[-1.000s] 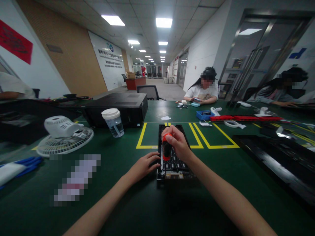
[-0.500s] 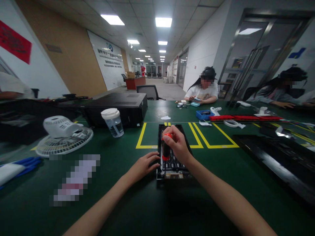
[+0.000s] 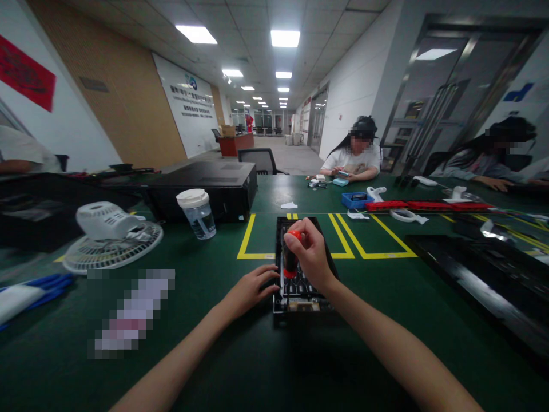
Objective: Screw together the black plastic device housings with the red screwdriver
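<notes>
A black rectangular casing (image 3: 300, 289) with a honeycomb-like inside lies lengthwise before me on the green table. My right hand (image 3: 311, 252) is closed around the top of a red and black screwdriver (image 3: 290, 263), which stands nearly upright over the casing. The screwdriver's tip is too small and dark to make out. At the casing's left edge rests my left hand (image 3: 255, 288), its fingers stretched out and slightly apart, touching the rim. Some of the casing's far part is hidden behind my right hand.
Left of my arms are a clear cup with a white lid (image 3: 196, 214), a white fan (image 3: 114, 237), blue-and-white gloves (image 3: 32, 294) and a large black case (image 3: 206, 186). A long black panel (image 3: 484, 286) lies right. Across the table a person (image 3: 355, 154) sits near a blue tray (image 3: 355, 199).
My right hand and the screwdriver have shifted very slightly, the handle turning a little in the fingers. My left hand and the casing stay in place.
</notes>
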`<state>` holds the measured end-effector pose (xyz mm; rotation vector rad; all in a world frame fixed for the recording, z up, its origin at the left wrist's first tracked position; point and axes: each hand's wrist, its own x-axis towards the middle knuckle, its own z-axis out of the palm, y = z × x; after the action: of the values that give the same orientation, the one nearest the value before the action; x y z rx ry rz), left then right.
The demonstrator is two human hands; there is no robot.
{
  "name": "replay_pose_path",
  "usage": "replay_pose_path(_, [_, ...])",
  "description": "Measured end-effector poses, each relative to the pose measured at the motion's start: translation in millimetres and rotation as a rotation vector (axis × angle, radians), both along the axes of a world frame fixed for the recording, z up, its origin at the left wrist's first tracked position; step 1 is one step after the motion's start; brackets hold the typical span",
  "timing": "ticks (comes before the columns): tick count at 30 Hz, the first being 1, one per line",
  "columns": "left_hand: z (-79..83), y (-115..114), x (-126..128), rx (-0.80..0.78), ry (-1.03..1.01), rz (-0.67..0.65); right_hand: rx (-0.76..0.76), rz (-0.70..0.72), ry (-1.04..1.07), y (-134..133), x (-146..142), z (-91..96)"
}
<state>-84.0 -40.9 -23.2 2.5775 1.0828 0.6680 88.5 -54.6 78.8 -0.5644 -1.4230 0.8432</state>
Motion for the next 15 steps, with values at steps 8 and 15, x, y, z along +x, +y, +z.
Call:
replay_pose_path(8, [0.5, 0.1, -0.2, 0.001, -0.005, 0.003, -0.007, -0.07, 0.018, -1.3, -2.9, -2.8])
replay_pose_path(15, [-1.3, 1.1, -0.3, -0.007, -0.013, 0.0, 0.033, -0.16, 0.038, -2.4, -5.0, -4.3])
